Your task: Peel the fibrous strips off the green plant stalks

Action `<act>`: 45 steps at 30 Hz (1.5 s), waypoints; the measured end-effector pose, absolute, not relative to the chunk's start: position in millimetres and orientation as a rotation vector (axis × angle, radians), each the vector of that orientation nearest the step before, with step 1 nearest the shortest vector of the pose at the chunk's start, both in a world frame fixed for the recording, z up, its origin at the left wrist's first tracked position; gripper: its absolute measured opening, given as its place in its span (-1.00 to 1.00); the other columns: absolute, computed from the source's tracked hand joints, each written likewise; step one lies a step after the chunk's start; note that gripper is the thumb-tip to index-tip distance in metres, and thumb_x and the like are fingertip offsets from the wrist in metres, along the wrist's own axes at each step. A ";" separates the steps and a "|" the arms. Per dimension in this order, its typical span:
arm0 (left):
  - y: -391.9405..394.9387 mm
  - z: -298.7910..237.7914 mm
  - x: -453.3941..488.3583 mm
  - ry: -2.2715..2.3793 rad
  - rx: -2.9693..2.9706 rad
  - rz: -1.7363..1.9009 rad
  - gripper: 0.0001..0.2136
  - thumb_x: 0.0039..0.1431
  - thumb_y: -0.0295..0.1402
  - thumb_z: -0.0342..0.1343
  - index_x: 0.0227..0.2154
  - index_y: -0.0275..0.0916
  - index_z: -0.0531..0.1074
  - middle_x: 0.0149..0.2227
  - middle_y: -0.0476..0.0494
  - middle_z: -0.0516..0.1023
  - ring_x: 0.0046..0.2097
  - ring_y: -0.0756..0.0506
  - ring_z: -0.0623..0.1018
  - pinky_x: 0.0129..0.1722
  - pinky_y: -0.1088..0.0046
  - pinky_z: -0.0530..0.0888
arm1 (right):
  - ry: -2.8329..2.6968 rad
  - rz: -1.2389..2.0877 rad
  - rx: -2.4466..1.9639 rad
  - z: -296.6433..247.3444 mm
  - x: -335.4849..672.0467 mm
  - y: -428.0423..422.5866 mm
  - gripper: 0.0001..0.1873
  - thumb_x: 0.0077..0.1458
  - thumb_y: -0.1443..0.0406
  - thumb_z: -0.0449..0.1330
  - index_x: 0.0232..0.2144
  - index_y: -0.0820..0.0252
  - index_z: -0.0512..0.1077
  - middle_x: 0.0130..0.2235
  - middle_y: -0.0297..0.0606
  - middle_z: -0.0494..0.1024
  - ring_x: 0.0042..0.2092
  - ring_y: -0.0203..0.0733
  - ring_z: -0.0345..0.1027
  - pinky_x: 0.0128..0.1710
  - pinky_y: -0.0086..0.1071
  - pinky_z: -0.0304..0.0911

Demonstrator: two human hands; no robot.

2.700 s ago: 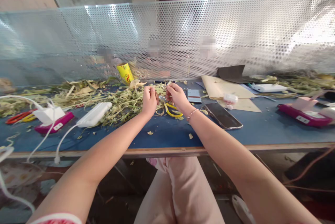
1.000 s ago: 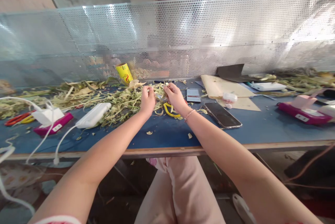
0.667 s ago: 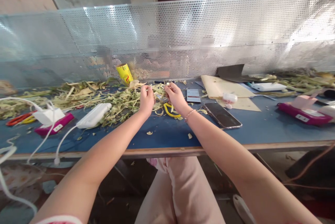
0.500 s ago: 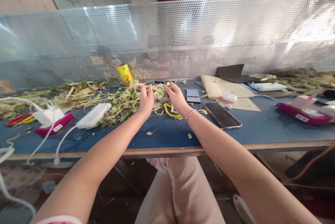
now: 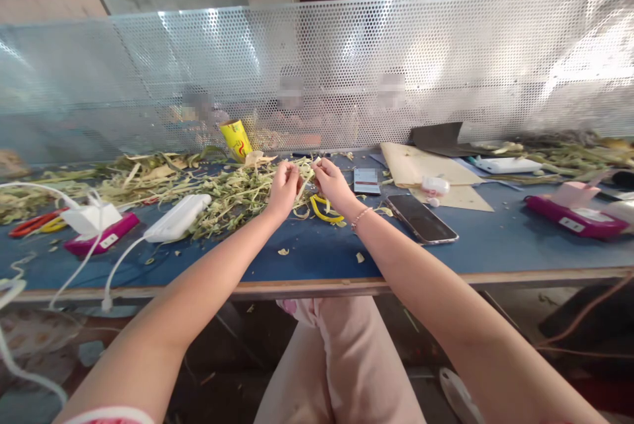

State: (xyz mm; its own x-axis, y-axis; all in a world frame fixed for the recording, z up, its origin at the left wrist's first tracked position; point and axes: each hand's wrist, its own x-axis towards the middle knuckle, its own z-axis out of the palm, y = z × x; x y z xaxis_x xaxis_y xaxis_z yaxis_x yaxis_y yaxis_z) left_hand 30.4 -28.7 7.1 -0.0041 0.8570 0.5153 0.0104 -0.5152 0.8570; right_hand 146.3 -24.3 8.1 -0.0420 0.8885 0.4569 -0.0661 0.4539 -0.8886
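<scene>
My left hand [image 5: 283, 187] and my right hand [image 5: 331, 183] are held close together above the blue table [image 5: 317, 253], both with fingers pinched on a thin pale green plant strip [image 5: 307, 179] stretched between them. Under and to the left of the hands lies a heap of green stalks and husks [image 5: 218, 193]. Yellow-handled scissors [image 5: 325, 211] lie on the table just below my right hand. A bead bracelet sits on my right wrist.
A phone [image 5: 421, 218] lies right of my hands, a small card [image 5: 366, 180] behind it. White power banks with cables [image 5: 177, 216] and pink devices [image 5: 102, 236] sit left; another pink device [image 5: 577, 220] right. A yellow can [image 5: 236, 139] stands by the perforated metal screen [image 5: 317, 74].
My hands have drawn slightly closer together and my left hand has curled more tightly round the strip. Everything else on the table lies as before.
</scene>
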 end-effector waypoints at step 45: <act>-12.3 -3.0 23.0 0.736 1.435 1.462 -0.84 -0.31 -0.45 0.24 -0.71 -0.29 0.32 -0.67 0.07 0.26 -0.56 0.09 0.24 -0.53 0.53 0.14 | -1.733 0.390 -0.865 12.8 154.9 -28.4 -0.94 -0.19 0.40 0.08 -0.53 0.18 0.26 -0.34 -0.29 0.23 -0.26 -0.24 0.16 -0.15 -0.29 0.14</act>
